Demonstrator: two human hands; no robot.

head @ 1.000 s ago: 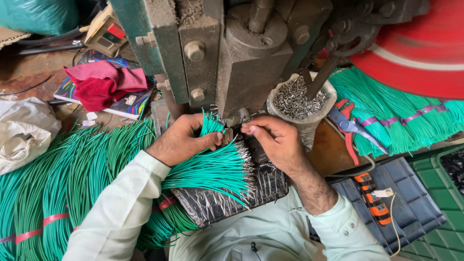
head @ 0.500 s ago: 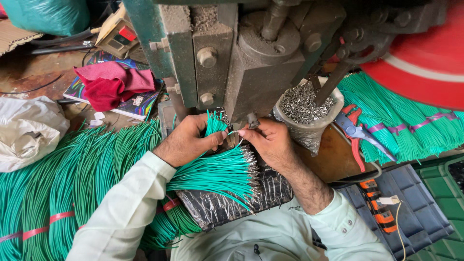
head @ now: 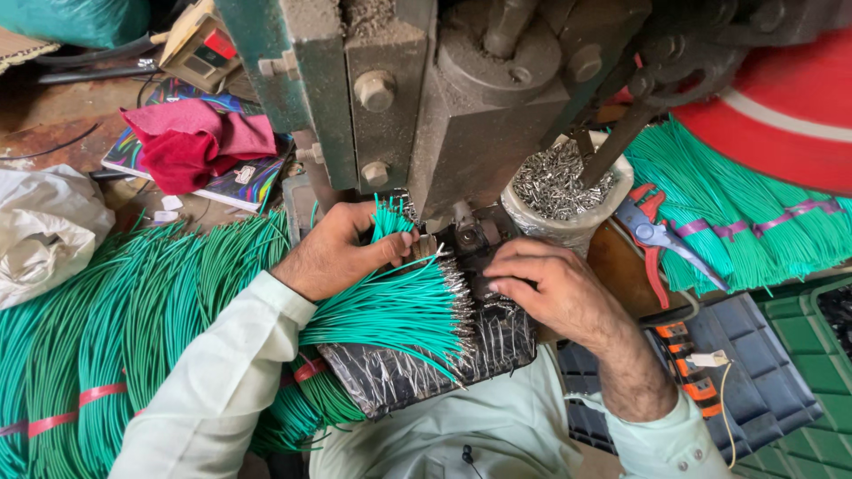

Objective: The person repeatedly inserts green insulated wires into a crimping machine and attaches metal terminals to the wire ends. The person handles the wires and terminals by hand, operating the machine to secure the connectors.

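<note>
Your green wires [head: 390, 306] fan out flat across the foil-wrapped pad [head: 417, 368], metal-tipped ends pointing right.

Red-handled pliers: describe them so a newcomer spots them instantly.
Start at the grey press machine in the top centre, then the tub of metal terminals at its right. The pliers lie just right of that tub, red handles against green wire bundles, jaws pointing lower right.

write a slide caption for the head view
Left hand grips green wires under a press; right hand rests at its base beside a cup of metal terminals.
</note>
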